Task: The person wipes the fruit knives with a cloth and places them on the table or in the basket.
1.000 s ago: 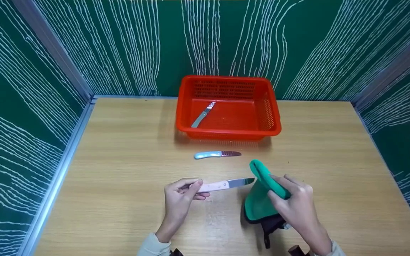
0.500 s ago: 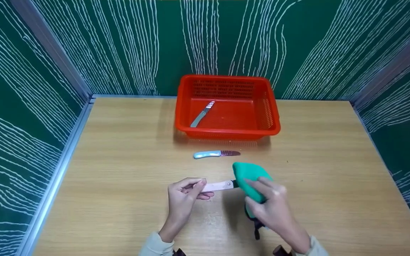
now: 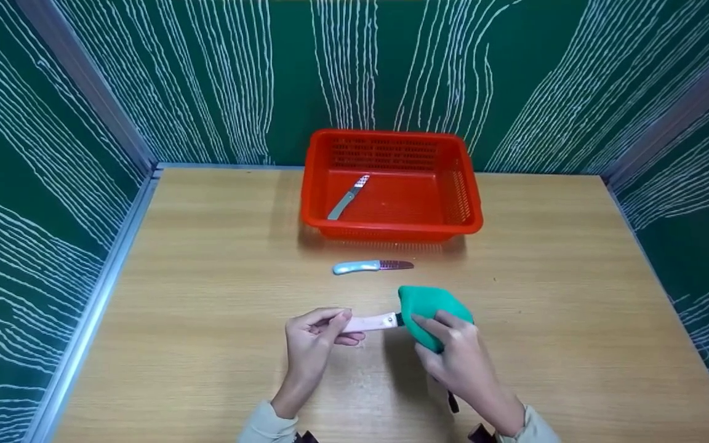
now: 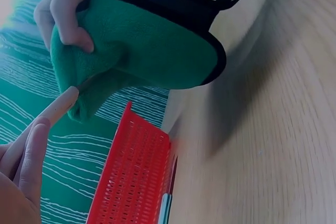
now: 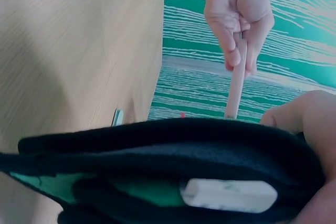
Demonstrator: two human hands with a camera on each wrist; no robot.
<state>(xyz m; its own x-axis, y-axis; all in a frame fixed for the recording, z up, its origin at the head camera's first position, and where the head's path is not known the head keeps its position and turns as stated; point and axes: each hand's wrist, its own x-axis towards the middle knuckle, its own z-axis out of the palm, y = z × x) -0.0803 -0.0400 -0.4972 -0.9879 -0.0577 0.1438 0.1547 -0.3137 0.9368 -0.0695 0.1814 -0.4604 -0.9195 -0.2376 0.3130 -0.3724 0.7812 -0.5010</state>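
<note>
My left hand (image 3: 312, 347) pinches the pale pink handle of a knife (image 3: 372, 322) between thumb and fingers, its blade end pointing right. A folded green cloth (image 3: 434, 300) with black edging wraps around the blade, so most of the blade is hidden. My right hand (image 3: 462, 351) grips this cloth from outside, fingers pressing it over the blade. In the left wrist view the cloth (image 4: 152, 45) hangs above the table with a black loop at its edge. A white label (image 5: 231, 195) shows on the cloth in the right wrist view.
A blue-handled knife (image 3: 357, 267) with a dark patterned blade lies on the wooden table (image 3: 207, 277) beyond my hands. Behind it stands a red plastic basket (image 3: 391, 229) holding a grey-green-handled knife (image 3: 342, 205). Green walls with white lines (image 3: 293, 80) enclose the table.
My right hand has moved left with the green cloth, which now covers the blade that was bare a second ago. The left hand keeps its hold on the knife handle.
</note>
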